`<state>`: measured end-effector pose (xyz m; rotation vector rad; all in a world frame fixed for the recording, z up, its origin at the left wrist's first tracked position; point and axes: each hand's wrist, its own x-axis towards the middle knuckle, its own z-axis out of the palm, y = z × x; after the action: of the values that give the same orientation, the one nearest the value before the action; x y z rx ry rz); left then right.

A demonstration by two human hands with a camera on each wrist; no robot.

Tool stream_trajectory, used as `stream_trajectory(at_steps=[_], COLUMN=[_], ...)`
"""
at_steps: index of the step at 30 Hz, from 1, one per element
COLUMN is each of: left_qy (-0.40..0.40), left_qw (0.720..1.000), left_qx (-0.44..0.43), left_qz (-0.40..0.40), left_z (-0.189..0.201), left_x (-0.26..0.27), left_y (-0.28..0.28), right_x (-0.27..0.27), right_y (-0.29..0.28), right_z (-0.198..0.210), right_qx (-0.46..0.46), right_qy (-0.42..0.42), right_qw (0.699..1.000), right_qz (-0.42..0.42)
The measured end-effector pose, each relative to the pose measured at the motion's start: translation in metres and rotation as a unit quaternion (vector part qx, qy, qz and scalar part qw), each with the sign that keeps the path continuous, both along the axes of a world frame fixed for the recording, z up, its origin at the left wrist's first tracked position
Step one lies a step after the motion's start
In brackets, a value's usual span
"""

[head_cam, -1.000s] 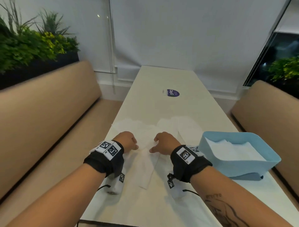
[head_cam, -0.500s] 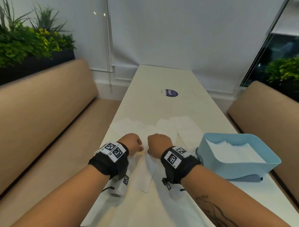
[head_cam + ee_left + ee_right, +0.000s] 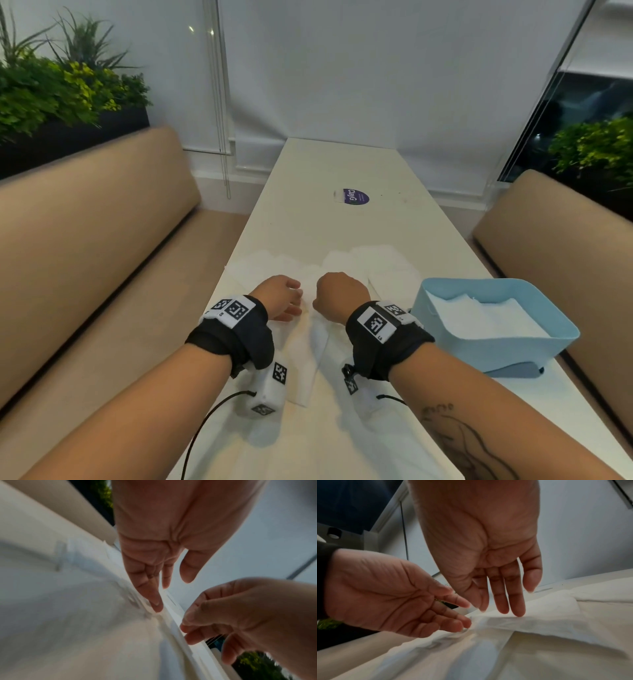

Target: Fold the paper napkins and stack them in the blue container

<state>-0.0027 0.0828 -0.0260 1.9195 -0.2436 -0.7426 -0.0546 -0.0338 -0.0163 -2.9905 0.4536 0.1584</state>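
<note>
In the head view, the left hand (image 3: 279,298) and right hand (image 3: 339,294) sit side by side at the centre of the frame, over a long white napkin (image 3: 308,359) that lies flat on the smooth cream table (image 3: 342,164). The napkin is thin, soft paper with one lengthwise crease. From behind, their fingers are hidden. Just above the hands, loose napkins (image 3: 376,263) lie spread and overlapping. At the right edge of the table stands the blue container (image 3: 496,346), a soft-walled rectangular tub. In it lie folded napkins (image 3: 479,311) in a flat white stack.

In the left wrist view, the left fingers point straight down and grip nothing. One fingertip (image 3: 157,605) presses a wrinkled ridge of the napkin at mid-frame.

In the right wrist view, the right fingers (image 3: 518,601) are extended and grasp nothing. Their tips touch the raised, faintly embossed fold. The left palm lies open at lower left, its fingertips at the paper's edge.
</note>
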Motion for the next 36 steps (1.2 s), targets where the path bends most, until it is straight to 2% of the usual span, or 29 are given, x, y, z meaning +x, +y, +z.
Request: stream_trajectory(at_steps=[4,8,15,20,23,26,30,36], left_qy=[0.043,0.046,0.086,0.003,-0.076,-0.113,-0.087,-0.072], left_qw=[0.998,0.997,0.992,0.999,0.995,0.985,0.976,0.979], left_qx=[-0.031,-0.039,-0.071,-0.047,-0.072,-0.131,-0.194,-0.19], left_qz=[0.034,0.042,0.057,0.006,0.0,0.021,0.045,0.028], left_z=[-0.002,-0.004,-0.003,0.002,0.009,0.015,0.02,0.019], left_x=[0.002,0.006,0.008,0.009,0.01,0.011,0.013,0.013], left_y=[-0.003,-0.006,-0.013,-0.012,-0.011,-0.009,-0.005,0.004], right_x=[0.001,0.004,0.006,0.002,0.0,0.002,0.008,0.003], right_y=[-0.009,-0.018,-0.022,-0.025,-0.034,-0.04,-0.043,-0.039], right_z=[-0.004,-0.01,-0.005,0.003,0.011,0.017,0.021,0.025], right_qx=[0.031,0.066,0.062,0.085,0.172,0.282,0.44,0.588], right_qy=[0.018,0.062,0.086,0.079,-0.01,-0.098,-0.13,-0.19], right_qw=[0.999,0.995,0.994,0.993,0.984,0.949,0.873,0.77], right_qz=[-0.039,-0.031,0.003,-0.001,-0.047,-0.103,-0.164,-0.161])
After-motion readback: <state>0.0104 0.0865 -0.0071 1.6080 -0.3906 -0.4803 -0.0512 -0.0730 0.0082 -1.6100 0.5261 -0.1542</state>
